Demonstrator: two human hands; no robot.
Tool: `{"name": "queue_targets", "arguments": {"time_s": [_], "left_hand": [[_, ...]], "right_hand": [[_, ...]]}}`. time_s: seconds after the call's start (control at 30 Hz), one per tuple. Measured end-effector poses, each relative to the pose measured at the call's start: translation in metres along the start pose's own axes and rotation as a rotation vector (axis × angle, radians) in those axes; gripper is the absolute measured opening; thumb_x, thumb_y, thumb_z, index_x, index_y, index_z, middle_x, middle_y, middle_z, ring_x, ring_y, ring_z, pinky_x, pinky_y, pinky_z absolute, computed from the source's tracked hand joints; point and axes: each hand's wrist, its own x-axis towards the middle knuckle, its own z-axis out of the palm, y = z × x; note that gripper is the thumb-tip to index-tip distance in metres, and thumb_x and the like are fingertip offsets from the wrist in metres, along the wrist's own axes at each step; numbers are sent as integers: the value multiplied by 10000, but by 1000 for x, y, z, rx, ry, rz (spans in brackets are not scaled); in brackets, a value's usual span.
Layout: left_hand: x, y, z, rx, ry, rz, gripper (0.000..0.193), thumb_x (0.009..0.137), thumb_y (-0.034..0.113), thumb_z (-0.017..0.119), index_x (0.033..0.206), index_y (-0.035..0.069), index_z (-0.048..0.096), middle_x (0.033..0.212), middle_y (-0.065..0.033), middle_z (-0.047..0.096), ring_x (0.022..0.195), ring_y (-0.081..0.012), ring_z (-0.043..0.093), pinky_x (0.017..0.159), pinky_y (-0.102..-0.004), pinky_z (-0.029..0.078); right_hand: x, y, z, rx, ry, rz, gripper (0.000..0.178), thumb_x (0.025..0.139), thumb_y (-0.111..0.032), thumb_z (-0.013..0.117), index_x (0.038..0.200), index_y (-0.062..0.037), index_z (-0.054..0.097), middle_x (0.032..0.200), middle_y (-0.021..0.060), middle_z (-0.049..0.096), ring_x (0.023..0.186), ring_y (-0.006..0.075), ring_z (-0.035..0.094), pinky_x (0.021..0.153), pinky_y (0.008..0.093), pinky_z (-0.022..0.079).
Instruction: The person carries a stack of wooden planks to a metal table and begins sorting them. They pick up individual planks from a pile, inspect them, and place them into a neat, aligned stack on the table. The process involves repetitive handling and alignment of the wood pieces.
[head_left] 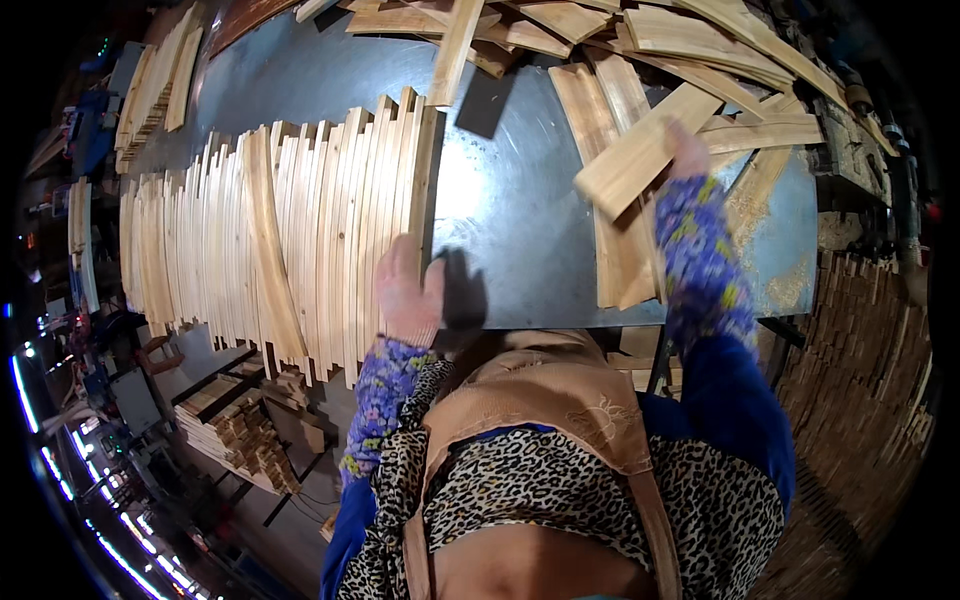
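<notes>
My left hand point(408, 292) lies at the near right end of a long row of wooden slats point(335, 220) standing on edge, packed side by side. Its fingers are stretched over the last slats and the thumb stands apart. Over on the right, my right hand point(687, 150), a little blurred, grips a wooden board point(650, 150) near its right edge. That board is tilted above other boards point(628, 255) lying on the metal table point(515, 240). A single curved slat point(268, 240) lies across the top of the row.
Loose boards point(700, 50) lie in a jumble along the table's far right side. Sawdust point(785, 285) covers the right corner. Small stacks of slats point(160, 85) stand at the far left. Below the table are a pile of wood pieces point(235, 425) and, at right, a large stack point(855, 370).
</notes>
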Motion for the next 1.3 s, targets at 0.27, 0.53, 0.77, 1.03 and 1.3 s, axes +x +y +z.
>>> {"name": "queue_targets", "arguments": {"time_s": [0.27,0.53,0.77,1.03,1.3], "left_hand": [[66,81,20,-331,-820,-300,767,925,698,702,1205,-15,733,1013,-196,783,930,-311,774,844,-429,625],[19,-14,12,522,-214,-15,826,854,286,844,1552,104,443,1495,-170,465,1433,-369,433,1241,-597,262],[19,-30,16,511,-192,33,846,872,363,831,1573,123,422,1514,-183,452,1453,-365,411,1276,-575,221],[-9,-36,12,534,-144,133,799,864,427,818,1540,142,504,1480,-140,475,1424,-336,418,1273,-565,230],[-26,-28,1,-87,-172,49,745,946,448,725,1566,84,529,1549,-218,553,1488,-373,459,1282,-528,291]], "right_hand": [[-209,122,38,-280,-430,163,627,1053,-310,715,1546,19,511,1281,158,714,1213,270,673,1098,380,528],[-172,75,-23,-1762,-143,-147,1122,887,-595,765,1721,-72,228,1740,227,337,1604,383,331,1252,500,364],[-184,68,7,-1709,-9,-297,1070,852,-568,792,1672,-76,314,1516,242,531,1407,412,527,1130,506,493],[-143,36,18,-1784,-33,-118,790,927,-584,703,1490,-45,569,1506,231,586,1395,370,599,1146,466,514],[-144,0,40,-1789,-241,-148,490,1016,-400,586,1299,-26,731,1226,245,758,1209,386,725,1050,487,577]]}}
